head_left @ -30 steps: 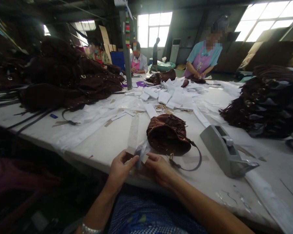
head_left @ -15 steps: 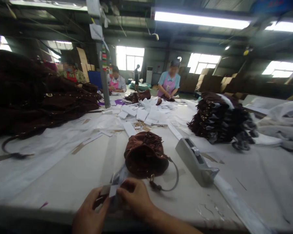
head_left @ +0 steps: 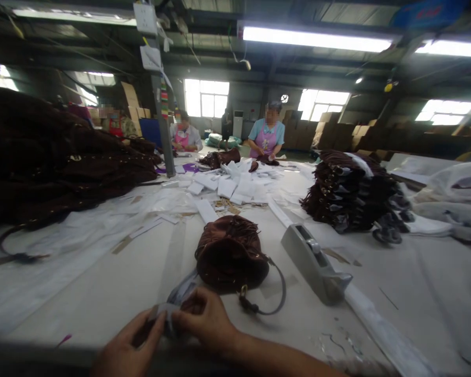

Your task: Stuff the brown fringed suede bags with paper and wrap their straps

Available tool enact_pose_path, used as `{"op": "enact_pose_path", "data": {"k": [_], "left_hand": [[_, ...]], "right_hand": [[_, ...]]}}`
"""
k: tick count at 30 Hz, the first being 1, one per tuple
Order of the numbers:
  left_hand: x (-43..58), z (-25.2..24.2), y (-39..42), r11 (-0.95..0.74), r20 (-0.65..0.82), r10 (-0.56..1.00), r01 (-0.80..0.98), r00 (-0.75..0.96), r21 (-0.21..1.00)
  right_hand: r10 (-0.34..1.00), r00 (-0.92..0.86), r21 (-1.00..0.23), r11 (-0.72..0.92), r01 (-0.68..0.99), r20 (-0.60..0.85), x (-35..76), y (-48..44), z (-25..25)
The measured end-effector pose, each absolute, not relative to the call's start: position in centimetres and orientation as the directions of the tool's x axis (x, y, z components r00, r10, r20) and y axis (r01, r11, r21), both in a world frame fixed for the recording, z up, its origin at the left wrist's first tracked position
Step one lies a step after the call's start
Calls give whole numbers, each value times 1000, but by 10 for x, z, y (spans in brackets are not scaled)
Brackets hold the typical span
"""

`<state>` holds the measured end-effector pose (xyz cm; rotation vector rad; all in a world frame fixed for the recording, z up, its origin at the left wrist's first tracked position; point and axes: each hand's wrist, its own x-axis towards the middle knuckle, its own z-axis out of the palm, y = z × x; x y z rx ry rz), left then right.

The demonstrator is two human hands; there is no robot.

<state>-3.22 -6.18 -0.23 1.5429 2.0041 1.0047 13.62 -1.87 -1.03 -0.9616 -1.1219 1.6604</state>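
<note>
At the table's near edge, my left hand pinches a pale grey wrapping strip between thumb and fingers. My right hand pinches the same wrapping from its other side. This wrapping is around a strap in clear plastic, which runs up toward a brown drawstring bag. The fingers partly cover the wrapped portion, and blur hides its detail. The bag lies with its dark mouth facing me, and its thin strap with a buckle loops out on the right.
A grey tape dispenser stands right of the bag. Piles of dark brown bags rise at left and right. White sheets lie scattered mid-table near a metal post. Co-workers work across the table.
Both hands have shifted slightly left and down. The small white piece that stuck out between them is now folded around the plastic-wrapped strap. The view has tilted slightly.
</note>
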Motion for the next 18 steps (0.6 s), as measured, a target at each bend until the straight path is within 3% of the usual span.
{"op": "enact_pose_path", "data": {"k": [6,12,18], "left_hand": [[-13,16,-66,20,224,930,649,-291,761],[-3,3,-70,-31,458,848,839,-266,544],[11,-3,-79,-73,495,860,928,-127,365]], "right_hand": [[925,-345,-943,-248,-221,-162,134,-13,-3],[965,-240,-973,-149,-176,-104,122,-17,-2],[965,-229,-960,-178,-216,-127,121,-14,-6]]}}
